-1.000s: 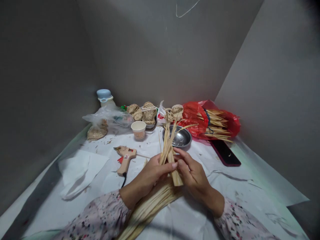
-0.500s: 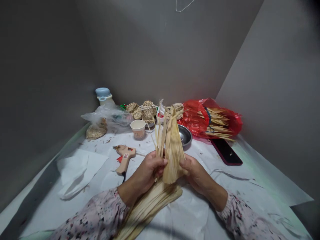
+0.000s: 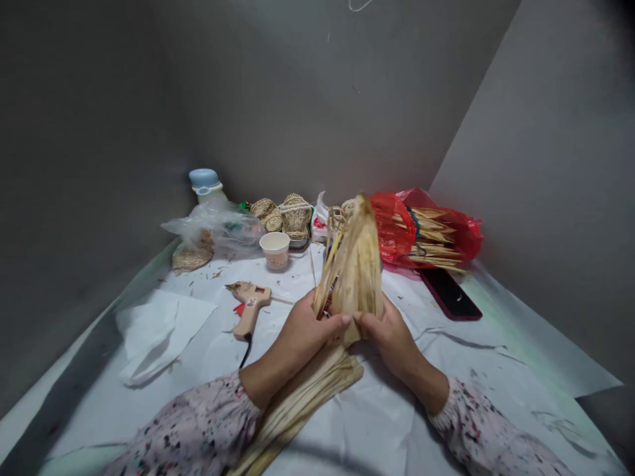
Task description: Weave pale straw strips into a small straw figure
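Observation:
My left hand (image 3: 303, 330) and my right hand (image 3: 387, 334) are both closed around the base of a wide dried leaf (image 3: 358, 268), held upright at the middle of the table. A few thin straw strips (image 3: 325, 277) stick up beside it in the left hand. A long bundle of straw strips (image 3: 297, 410) lies on the white paper (image 3: 446, 390) under my left forearm, running toward me.
A glue gun (image 3: 249, 305) lies to the left of my hands, near crumpled white paper (image 3: 153, 334). At the back stand a paper cup (image 3: 275, 250), small woven baskets (image 3: 290, 217), a clear plastic bag (image 3: 218, 228), a bottle (image 3: 206, 184) and a red bag of sticks (image 3: 426, 231). A dark phone (image 3: 450, 294) lies right.
The strips held between my hands have turned upright, showing a wide leaf now facing me. Both hands have moved closer together and closed on its base; it hides the metal bowl.

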The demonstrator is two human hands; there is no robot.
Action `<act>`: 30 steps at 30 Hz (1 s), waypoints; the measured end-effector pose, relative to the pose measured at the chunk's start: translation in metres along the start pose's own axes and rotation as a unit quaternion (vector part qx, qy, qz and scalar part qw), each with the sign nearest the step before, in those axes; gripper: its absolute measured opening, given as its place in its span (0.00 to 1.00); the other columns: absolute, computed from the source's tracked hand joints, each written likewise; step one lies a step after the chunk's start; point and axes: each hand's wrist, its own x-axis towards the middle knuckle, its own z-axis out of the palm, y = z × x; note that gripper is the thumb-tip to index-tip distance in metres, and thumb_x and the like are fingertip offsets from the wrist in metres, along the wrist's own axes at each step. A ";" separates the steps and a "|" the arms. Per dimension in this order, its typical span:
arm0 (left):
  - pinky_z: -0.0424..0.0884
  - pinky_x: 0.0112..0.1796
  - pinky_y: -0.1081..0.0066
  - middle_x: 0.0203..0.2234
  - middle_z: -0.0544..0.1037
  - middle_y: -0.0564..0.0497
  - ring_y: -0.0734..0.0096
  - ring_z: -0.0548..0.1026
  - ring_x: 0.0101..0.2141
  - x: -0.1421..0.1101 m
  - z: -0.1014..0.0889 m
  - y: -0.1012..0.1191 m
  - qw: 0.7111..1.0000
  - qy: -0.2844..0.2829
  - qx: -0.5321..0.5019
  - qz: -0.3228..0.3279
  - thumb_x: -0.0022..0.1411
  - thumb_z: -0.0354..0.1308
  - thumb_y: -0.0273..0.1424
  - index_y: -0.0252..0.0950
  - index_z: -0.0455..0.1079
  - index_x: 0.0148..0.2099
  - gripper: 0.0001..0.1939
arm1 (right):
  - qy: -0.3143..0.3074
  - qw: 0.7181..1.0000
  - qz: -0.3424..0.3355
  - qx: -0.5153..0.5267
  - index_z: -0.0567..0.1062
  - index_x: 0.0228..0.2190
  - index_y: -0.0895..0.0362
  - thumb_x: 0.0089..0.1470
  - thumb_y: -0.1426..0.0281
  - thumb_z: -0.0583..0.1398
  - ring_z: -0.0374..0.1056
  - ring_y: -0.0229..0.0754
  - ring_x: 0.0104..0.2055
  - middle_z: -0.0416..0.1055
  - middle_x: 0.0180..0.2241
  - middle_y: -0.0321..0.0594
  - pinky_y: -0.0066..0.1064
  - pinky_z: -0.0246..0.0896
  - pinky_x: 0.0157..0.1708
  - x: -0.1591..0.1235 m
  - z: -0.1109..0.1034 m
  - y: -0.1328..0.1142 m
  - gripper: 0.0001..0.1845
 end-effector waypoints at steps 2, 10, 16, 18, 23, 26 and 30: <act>0.69 0.35 0.70 0.35 0.78 0.47 0.64 0.74 0.35 0.000 -0.001 -0.001 0.999 0.002 -0.032 -0.024 0.47 0.69 0.31 0.32 0.72 0.44 0.20 | -0.017 0.998 0.001 0.060 0.70 0.47 0.57 0.48 0.71 0.59 0.71 0.46 0.41 0.75 0.41 0.41 0.33 0.66 0.39 -0.001 0.001 0.003 0.21; 0.46 0.18 0.76 0.14 0.61 0.60 0.82 0.53 0.16 -0.001 -0.004 -0.005 0.994 -0.021 -0.067 -0.083 0.52 0.66 0.39 0.34 0.65 0.31 0.15 | -0.096 0.979 0.073 0.165 0.74 0.44 0.59 0.48 0.63 0.66 0.73 0.49 0.40 0.77 0.40 0.47 0.38 0.66 0.42 -0.003 0.003 0.002 0.22; 0.42 0.18 0.75 0.14 0.57 0.61 0.81 0.50 0.16 0.000 -0.006 -0.008 0.991 -0.061 -0.073 -0.096 0.53 0.64 0.43 0.36 0.61 0.28 0.19 | -0.105 0.981 0.080 0.142 0.76 0.42 0.62 0.47 0.63 0.67 0.73 0.48 0.37 0.77 0.36 0.47 0.37 0.66 0.40 -0.002 0.001 0.005 0.21; 0.42 0.18 0.75 0.14 0.56 0.61 0.81 0.50 0.16 -0.001 -0.005 -0.006 0.991 -0.066 -0.073 -0.094 0.53 0.64 0.43 0.35 0.61 0.28 0.19 | -0.109 0.981 0.083 0.137 0.76 0.41 0.62 0.47 0.62 0.67 0.73 0.47 0.36 0.77 0.35 0.47 0.36 0.66 0.38 -0.002 0.001 0.005 0.21; 0.41 0.18 0.75 0.13 0.56 0.62 0.81 0.49 0.16 -0.004 -0.002 -0.003 0.993 -0.063 -0.050 -0.092 0.54 0.63 0.43 0.35 0.61 0.28 0.18 | -0.104 0.983 0.086 0.127 0.77 0.41 0.61 0.47 0.64 0.66 0.72 0.46 0.36 0.77 0.35 0.45 0.35 0.66 0.38 -0.003 0.000 0.009 0.20; 0.41 0.19 0.74 0.13 0.56 0.61 0.81 0.49 0.16 -0.003 -0.002 -0.005 0.992 -0.074 -0.040 -0.091 0.54 0.62 0.44 0.35 0.61 0.27 0.19 | -0.104 0.986 0.079 0.105 0.78 0.41 0.61 0.48 0.63 0.65 0.72 0.46 0.35 0.77 0.35 0.45 0.36 0.67 0.38 -0.002 -0.001 0.012 0.19; 0.42 0.20 0.73 0.14 0.57 0.61 0.81 0.50 0.17 -0.002 -0.004 -0.009 0.992 -0.095 -0.031 -0.082 0.55 0.61 0.46 0.35 0.61 0.26 0.20 | -0.104 0.990 0.068 0.066 0.78 0.37 0.62 0.50 0.63 0.64 0.72 0.46 0.34 0.77 0.33 0.45 0.36 0.67 0.37 -0.002 0.000 0.013 0.16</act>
